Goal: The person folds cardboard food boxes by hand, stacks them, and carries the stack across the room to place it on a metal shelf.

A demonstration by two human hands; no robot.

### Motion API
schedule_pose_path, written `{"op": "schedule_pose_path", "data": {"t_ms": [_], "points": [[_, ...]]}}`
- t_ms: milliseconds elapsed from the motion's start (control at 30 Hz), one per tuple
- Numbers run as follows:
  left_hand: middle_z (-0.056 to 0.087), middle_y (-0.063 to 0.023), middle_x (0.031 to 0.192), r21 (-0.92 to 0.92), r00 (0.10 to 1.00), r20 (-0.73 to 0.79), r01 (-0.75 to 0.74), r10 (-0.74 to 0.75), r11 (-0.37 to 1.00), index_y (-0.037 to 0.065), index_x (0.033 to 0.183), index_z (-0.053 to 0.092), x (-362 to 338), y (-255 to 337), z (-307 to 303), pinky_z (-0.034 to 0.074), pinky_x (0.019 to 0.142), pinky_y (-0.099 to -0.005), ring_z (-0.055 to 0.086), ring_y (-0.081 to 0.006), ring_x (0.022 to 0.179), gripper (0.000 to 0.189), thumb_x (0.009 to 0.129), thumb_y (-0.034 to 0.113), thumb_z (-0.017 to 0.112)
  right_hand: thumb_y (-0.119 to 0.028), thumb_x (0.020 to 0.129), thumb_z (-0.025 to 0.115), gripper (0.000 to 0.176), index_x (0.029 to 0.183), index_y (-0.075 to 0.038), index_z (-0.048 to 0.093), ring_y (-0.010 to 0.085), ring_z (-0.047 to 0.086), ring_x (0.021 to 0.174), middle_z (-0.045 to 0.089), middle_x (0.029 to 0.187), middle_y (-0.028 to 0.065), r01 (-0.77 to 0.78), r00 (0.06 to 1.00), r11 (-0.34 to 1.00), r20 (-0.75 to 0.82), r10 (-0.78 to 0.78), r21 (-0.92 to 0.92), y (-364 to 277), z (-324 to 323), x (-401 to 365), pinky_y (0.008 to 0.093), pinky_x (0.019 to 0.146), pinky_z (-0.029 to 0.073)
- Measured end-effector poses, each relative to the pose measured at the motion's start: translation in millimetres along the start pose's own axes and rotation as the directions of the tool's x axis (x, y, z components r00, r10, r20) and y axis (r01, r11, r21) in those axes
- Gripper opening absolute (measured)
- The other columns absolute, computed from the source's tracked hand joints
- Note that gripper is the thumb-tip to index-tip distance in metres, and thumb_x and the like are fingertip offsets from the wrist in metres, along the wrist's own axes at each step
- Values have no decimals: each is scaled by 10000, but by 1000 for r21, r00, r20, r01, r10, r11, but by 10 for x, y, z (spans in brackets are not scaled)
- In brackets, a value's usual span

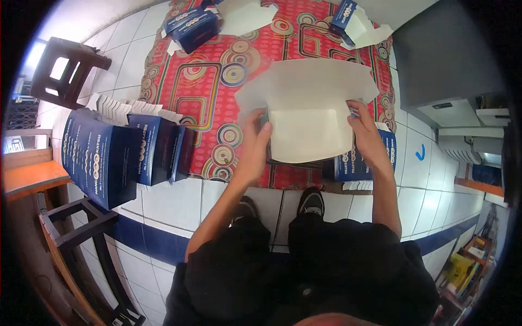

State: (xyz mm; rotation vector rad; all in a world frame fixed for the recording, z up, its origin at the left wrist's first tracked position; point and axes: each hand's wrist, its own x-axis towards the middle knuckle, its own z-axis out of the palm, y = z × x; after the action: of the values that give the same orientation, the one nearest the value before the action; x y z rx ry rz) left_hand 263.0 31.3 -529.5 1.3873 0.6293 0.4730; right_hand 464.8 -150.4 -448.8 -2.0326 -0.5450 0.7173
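Observation:
A cardboard food box point(310, 130) is held up between my two hands, its white inside facing me and its lid flap standing raised at the far side. My left hand point(254, 144) grips the box's left wall, thumb on the near side. On the opposite wall, my right hand point(367, 133) has its fingers closed around the edge. Beneath the right forearm sits a stack of dark blue printed boxes point(353, 165), partly hidden. More blue box stacks point(100, 155) stand to the left of my left hand, their white flaps pointing away from me.
A red patterned mat point(198, 70) covers the tiled floor point(168, 209). Blue boxes point(193, 30) and another opened box point(361, 27) lie at its far side. A brown stool point(68, 70) stands far left, a dark metal frame point(76, 223) near left, and a grey cabinet point(440, 65) at right.

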Motion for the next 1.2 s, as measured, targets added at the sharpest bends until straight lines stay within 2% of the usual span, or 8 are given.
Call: {"op": "schedule_pose_path", "data": {"t_ms": [267, 467, 700, 800, 900, 1000, 1100, 1200], "points": [[351, -168, 1493, -118, 987, 41, 162, -158, 980, 111, 1545, 215, -53, 123, 22, 365, 1091, -412, 394, -273, 1362, 685, 1035, 532, 393, -249, 1006, 553, 522, 1468, -27, 454, 254, 478, 1318, 518, 1426, 190, -45, 996, 973, 84, 27, 227, -39, 5, -11, 332, 1094, 354], [338, -229, 1486, -127, 995, -9, 101, -103, 987, 19, 1492, 261, -20, 30, 22, 232, 1176, -411, 331, -301, 1400, 620, 1046, 415, 431, -288, 1006, 574, 575, 1494, -25, 421, 235, 498, 1276, 492, 1434, 173, -195, 969, 913, 212, 124, 357, -127, -70, -28, 323, 1059, 391], [369, -174, 1484, -119, 982, -19, 182, -185, 976, 110, 1525, 227, -69, 95, 37, 304, 1126, -436, 353, -279, 1397, 692, 1021, 547, 414, -289, 1020, 547, 673, 1560, -3, 266, 306, 499, 1333, 436, 1489, 267, -5, 954, 998, 300, 23, -62, -92, -82, -17, 346, 1111, 365], [344, -238, 1494, -129, 992, -29, 121, -126, 984, 25, 1503, 240, -39, 36, 28, 224, 1177, -406, 334, -311, 1403, 642, 1053, 451, 407, -264, 999, 564, 708, 1563, 16, 241, 333, 458, 1388, 397, 1530, 266, -41, 951, 999, 307, 38, 2, -12, -134, 5, 357, 1137, 342], [354, -235, 1486, -170, 994, -28, 101, -107, 980, 27, 1501, 245, -41, 158, 54, 223, 1177, -406, 342, -306, 1395, 639, 1053, 452, 406, -202, 952, 607, 772, 1569, 31, 206, 351, 417, 1422, 371, 1553, 249, -97, 933, 993, 353, 68, 66, -39, -197, -52, 371, 1144, 345], [364, -232, 1479, -141, 992, -14, 124, -128, 982, 28, 1502, 245, -49, 111, 17, 229, 1173, -405, 347, -302, 1389, 644, 1051, 456, 413, -100, 889, 648, 820, 1567, 36, 208, 339, 418, 1422, 353, 1567, 235, -107, 903, 963, 429, -9, 247, 164, -297, -90, 393, 1158, 346], [366, -228, 1479, -109, 994, -5, 111, -113, 988, 28, 1501, 250, -59, 47, -11, 238, 1167, -404, 354, -297, 1381, 646, 1049, 458, 421, -31, 834, 680, 865, 1570, 8, 228, 329, 428, 1419, 354, 1573, 221, -35, 859, 964, 500, -106, 265, 255, -369, -141, 412, 1155, 365], [370, -226, 1478, -194, 994, -15, 105, -110, 975, 28, 1498, 264, -60, 185, 33, 231, 1171, -408, 351, -301, 1386, 644, 1046, 455, 430, -32, 845, 694, 854, 1574, -39, 249, 331, 440, 1414, 345, 1584, 206, 157, 862, 985, 497, -101, -72, 116, -363, -176, 442, 1145, 388]]}}
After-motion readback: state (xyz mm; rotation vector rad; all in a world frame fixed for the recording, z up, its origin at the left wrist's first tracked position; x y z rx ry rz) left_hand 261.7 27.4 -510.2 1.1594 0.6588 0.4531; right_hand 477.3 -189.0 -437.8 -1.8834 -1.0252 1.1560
